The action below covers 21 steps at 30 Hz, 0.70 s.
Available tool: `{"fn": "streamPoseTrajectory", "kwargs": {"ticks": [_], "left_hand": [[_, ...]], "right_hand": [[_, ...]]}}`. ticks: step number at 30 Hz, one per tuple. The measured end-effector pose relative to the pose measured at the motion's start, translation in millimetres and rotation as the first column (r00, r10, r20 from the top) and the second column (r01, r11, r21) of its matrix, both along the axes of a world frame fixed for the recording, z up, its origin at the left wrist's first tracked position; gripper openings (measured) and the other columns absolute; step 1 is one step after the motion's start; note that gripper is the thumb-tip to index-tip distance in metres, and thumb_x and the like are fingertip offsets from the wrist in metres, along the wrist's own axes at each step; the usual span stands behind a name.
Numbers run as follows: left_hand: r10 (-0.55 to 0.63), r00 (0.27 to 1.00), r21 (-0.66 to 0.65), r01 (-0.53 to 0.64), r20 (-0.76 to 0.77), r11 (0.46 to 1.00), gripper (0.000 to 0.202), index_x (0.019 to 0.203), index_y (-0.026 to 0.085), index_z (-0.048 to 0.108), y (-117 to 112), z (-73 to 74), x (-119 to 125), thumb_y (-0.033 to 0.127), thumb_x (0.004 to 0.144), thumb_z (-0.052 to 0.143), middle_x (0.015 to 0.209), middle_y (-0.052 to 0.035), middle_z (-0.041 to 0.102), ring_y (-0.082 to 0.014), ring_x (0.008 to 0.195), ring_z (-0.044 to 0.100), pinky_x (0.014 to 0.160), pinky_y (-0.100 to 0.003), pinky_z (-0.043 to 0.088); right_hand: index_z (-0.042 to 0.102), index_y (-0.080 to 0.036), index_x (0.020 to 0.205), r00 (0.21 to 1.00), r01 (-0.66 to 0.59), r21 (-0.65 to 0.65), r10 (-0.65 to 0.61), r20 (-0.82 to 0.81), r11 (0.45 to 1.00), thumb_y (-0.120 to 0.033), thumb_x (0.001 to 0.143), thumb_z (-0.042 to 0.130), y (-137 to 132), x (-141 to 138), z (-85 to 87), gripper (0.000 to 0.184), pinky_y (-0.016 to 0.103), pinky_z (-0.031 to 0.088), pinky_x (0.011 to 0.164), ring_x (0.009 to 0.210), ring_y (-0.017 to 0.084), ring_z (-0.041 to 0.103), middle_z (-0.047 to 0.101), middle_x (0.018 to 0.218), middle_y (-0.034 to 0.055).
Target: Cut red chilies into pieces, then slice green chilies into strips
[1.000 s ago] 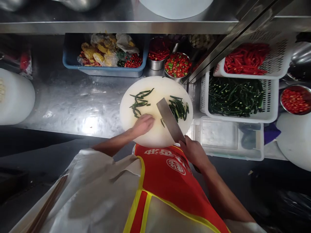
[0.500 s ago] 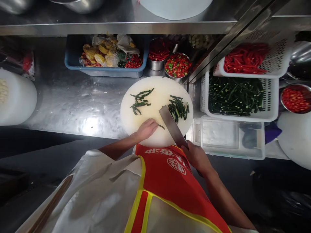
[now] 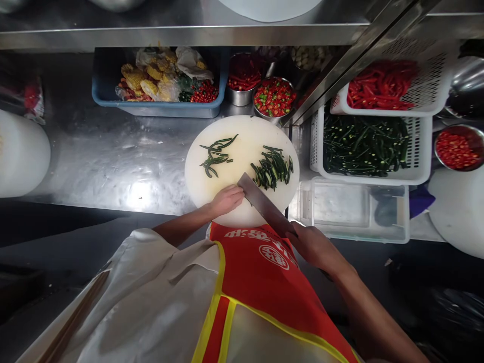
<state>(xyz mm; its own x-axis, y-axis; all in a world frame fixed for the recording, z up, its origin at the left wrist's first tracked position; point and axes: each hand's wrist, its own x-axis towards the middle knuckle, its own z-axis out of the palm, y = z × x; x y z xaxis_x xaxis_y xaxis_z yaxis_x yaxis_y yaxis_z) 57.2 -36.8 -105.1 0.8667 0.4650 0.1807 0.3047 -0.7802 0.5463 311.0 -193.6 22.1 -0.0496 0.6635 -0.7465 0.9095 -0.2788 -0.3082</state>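
Observation:
A round white cutting board (image 3: 245, 136) lies on the steel counter. On its left are a few whole green chillies (image 3: 215, 154); on its right is a pile of cut green chillies (image 3: 273, 169). My right hand (image 3: 313, 247) grips the handle of a cleaver (image 3: 262, 204), whose blade lies flat and low across the board's near edge. My left hand (image 3: 226, 199) rests curled on the board right beside the blade tip, pinching a green chilli that the fingers mostly hide.
White baskets of green chillies (image 3: 365, 143) and red chillies (image 3: 381, 85) stand at right, above an empty clear tub (image 3: 351, 209). Steel bowls of chopped chillies (image 3: 274, 98) and a blue tray (image 3: 155, 83) sit behind the board. A shelf edge (image 3: 181, 35) overhangs.
The cleaver drew back toward me, its blade now lower across the board's near edge. My left hand shifted slightly right to the blade tip, onto the loose chilli.

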Motion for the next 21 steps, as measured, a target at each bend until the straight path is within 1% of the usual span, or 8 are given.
{"fn": "streamPoseTrajectory", "kwargs": {"ticks": [4, 8, 11, 13, 14, 16, 18, 21], "left_hand": [[-0.008, 1.0, -0.02, 0.008, -0.004, 1.0, 0.026, 0.092, 0.018, 0.066, 1, -3.4, 0, 0.022, 0.098, 0.042, 0.103, -0.0095, 0.068, -0.0183, 0.095, 0.062, 0.089, -0.036, 0.054], [-0.02, 1.0, 0.021, 0.021, -0.023, 1.0, 0.028, 0.093, 0.017, 0.066, 0, -3.9, 0, 0.023, 0.099, 0.039, 0.102, -0.0091, 0.068, -0.0181, 0.093, 0.062, 0.088, -0.035, 0.054], [-0.056, 0.998, 0.017, 0.057, -0.036, 0.998, 0.029, 0.092, 0.017, 0.066, 2, 1.4, -1, 0.024, 0.099, 0.039, 0.099, -0.0089, 0.067, -0.0179, 0.092, 0.061, 0.085, -0.034, 0.053], [-0.043, 0.998, 0.013, 0.044, -0.052, 0.999, 0.029, 0.09, 0.017, 0.065, 12, 7.8, -4, 0.024, 0.1, 0.039, 0.097, -0.0085, 0.066, -0.0179, 0.093, 0.061, 0.084, -0.032, 0.052], [0.003, 0.998, 0.019, -0.002, -0.064, 1.0, 0.029, 0.089, 0.017, 0.065, 21, 11.6, -6, 0.024, 0.099, 0.039, 0.096, -0.0086, 0.065, -0.0182, 0.093, 0.06, 0.084, -0.032, 0.051], [0.175, 0.978, 0.062, -0.169, -0.111, 0.984, 0.029, 0.088, 0.017, 0.066, 43, 19.6, -11, 0.023, 0.099, 0.039, 0.096, -0.0091, 0.064, -0.0198, 0.094, 0.059, 0.085, -0.034, 0.05], [0.355, 0.914, 0.139, -0.332, -0.196, 0.933, 0.025, 0.09, 0.017, 0.067, 69, 26.9, -15, 0.022, 0.096, 0.043, 0.097, -0.0098, 0.063, -0.0227, 0.097, 0.058, 0.087, -0.037, 0.048], [0.447, 0.813, 0.237, -0.383, -0.372, 0.893, 0.018, 0.093, 0.017, 0.069, 96, 34.6, -18, 0.022, 0.09, 0.051, 0.099, -0.0107, 0.062, -0.0267, 0.097, 0.058, 0.087, -0.041, 0.046]], "right_hand": [[0.055, -0.018, 0.097, 1.0, -0.002, -0.021, 0.002, 0.004, 1.0, -0.032, 0.097, 0.04, 6, -9, -11.7, 0.02, 0.029, 0.022, 0.058, 0.078, 0.024, 0.066, 0.071, 0.085, 0.0117], [0.055, -0.017, 0.1, 0.999, 0.034, 0.038, -0.034, -0.001, 0.999, -0.031, 0.098, 0.04, 19, -27, -33.3, 0.021, 0.029, 0.023, 0.06, 0.077, 0.023, 0.065, 0.072, 0.085, 0.0122], [0.056, -0.018, 0.095, 0.996, 0.09, 0.087, -0.089, -0.025, 0.992, -0.033, 0.097, 0.041, 20, -27, -43.1, 0.021, 0.028, 0.025, 0.059, 0.075, 0.021, 0.063, 0.071, 0.083, 0.0107], [0.056, -0.018, 0.092, 0.988, 0.153, 0.108, -0.15, -0.034, 0.982, -0.036, 0.097, 0.04, 14, -20, -43.1, 0.024, 0.027, 0.026, 0.059, 0.073, 0.02, 0.063, 0.071, 0.081, 0.0098], [0.056, -0.019, 0.091, 0.984, 0.179, 0.121, -0.175, -0.039, 0.976, -0.037, 0.097, 0.039, 9, -15, -41.3, 0.025, 0.027, 0.028, 0.059, 0.072, 0.02, 0.063, 0.07, 0.08, 0.0095], [0.055, -0.02, 0.088, 0.984, 0.177, 0.14, -0.172, -0.053, 0.974, -0.038, 0.097, 0.038, -2, -5, -35.7, 0.027, 0.026, 0.029, 0.059, 0.071, 0.02, 0.063, 0.07, 0.079, 0.0085], [0.055, -0.021, 0.086, 0.995, 0.094, 0.144, -0.087, -0.058, 0.985, -0.038, 0.097, 0.038, -12, 2, -29.9, 0.027, 0.027, 0.028, 0.058, 0.071, 0.02, 0.063, 0.07, 0.078, 0.0074], [0.056, -0.022, 0.085, 0.997, -0.059, 0.135, 0.066, -0.05, 0.989, -0.038, 0.098, 0.037, -20, 4, -27.0, 0.028, 0.028, 0.025, 0.058, 0.071, 0.02, 0.063, 0.07, 0.079, 0.0072]]}}
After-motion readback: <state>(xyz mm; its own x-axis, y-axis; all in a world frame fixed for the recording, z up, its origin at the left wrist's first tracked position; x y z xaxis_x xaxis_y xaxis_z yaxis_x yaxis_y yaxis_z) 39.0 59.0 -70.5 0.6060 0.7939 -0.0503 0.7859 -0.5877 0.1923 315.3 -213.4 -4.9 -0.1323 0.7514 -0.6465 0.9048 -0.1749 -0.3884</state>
